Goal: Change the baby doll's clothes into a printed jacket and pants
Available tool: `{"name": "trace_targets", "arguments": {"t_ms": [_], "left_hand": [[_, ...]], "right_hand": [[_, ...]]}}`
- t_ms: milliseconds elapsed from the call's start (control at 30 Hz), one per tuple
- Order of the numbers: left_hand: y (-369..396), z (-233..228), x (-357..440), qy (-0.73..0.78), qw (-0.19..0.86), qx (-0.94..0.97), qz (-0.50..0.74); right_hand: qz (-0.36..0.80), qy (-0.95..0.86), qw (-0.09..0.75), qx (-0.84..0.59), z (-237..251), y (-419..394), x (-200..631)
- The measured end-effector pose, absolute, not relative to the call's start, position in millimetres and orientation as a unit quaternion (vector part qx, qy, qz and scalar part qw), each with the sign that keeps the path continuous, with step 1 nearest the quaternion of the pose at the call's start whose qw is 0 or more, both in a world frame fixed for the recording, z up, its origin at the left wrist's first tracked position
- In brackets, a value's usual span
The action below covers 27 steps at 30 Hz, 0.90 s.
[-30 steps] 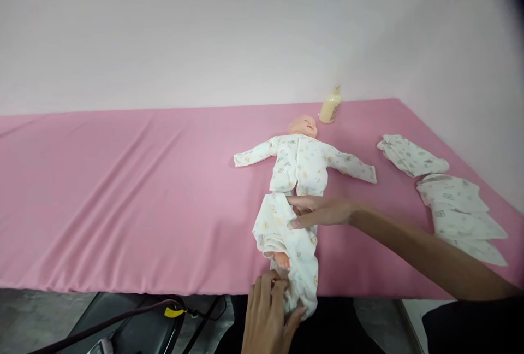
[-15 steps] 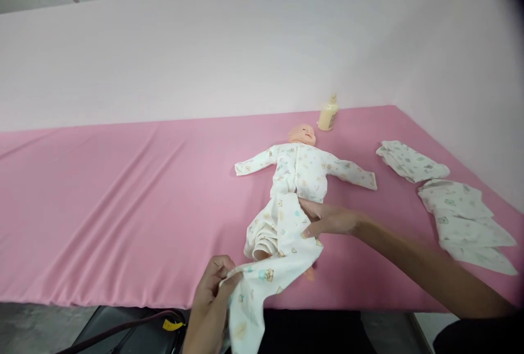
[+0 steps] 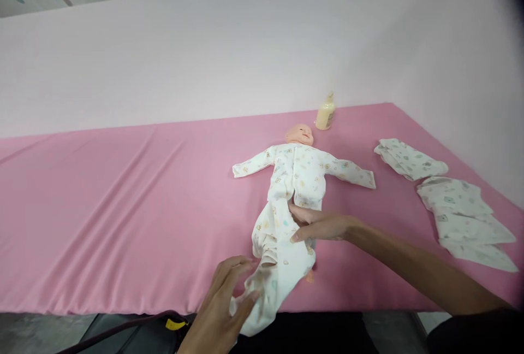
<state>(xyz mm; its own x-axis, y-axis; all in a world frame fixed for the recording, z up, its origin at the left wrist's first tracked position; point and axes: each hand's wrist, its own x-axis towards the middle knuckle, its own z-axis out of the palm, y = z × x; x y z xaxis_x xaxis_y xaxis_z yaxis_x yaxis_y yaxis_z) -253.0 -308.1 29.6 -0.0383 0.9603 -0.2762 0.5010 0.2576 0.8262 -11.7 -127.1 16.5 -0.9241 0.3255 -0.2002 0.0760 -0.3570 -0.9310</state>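
Note:
A baby doll (image 3: 300, 134) lies on its back, head toward the wall, in a white printed long-sleeved top (image 3: 310, 176) with its arms spread. Matching baby pants (image 3: 292, 258) lie over its lower body, bunched on the left side, with the other leg trailing past the table's front edge. My right hand (image 3: 325, 226) grips the waist of the pants, fingers inside and thumb on the outer cloth. Fingers apart and slightly blurred, my left hand (image 3: 225, 296) is beside the trailing pant leg. One doll foot (image 3: 310, 277) shows below the cloth.
The table wears a pink cover (image 3: 123, 206), wrinkled on the left. A pale yellow pump bottle (image 3: 325, 113) stands near the doll's head. Folded printed clothes (image 3: 411, 159) and more cloth (image 3: 466, 217) lie at the right. A white wall (image 3: 204, 59) rises behind.
My left hand has let go of the pant leg's end and spread its fingers. The leg has dropped and swung inward. My right hand has shifted slightly left with the waist.

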Motion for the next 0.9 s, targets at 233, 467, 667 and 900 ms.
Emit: {"name": "trace_targets", "arguments": {"t_ms": [233, 467, 667, 900], "left_hand": [[-263.3, 17.5, -207.5, 0.515, 0.625, 0.448, 0.378], [-254.4, 4.0, -195.6, 0.555, 0.553, 0.489, 0.384], [-250.1, 11.8, -208.4, 0.559, 0.536, 0.495, 0.394], [-237.6, 27.4, -199.7, 0.571, 0.52, 0.498, 0.395]], "right_hand": [[0.707, -0.672, 0.07, -0.21, 36.1, -134.1, -20.4], [0.583, -0.761, 0.073, -0.275, 58.0, -147.2, -14.3], [0.678, -0.698, -0.006, -0.23, 42.0, -120.4, -2.9], [0.7, -0.66, -0.249, -0.116, 34.9, -107.5, -29.1]]}}
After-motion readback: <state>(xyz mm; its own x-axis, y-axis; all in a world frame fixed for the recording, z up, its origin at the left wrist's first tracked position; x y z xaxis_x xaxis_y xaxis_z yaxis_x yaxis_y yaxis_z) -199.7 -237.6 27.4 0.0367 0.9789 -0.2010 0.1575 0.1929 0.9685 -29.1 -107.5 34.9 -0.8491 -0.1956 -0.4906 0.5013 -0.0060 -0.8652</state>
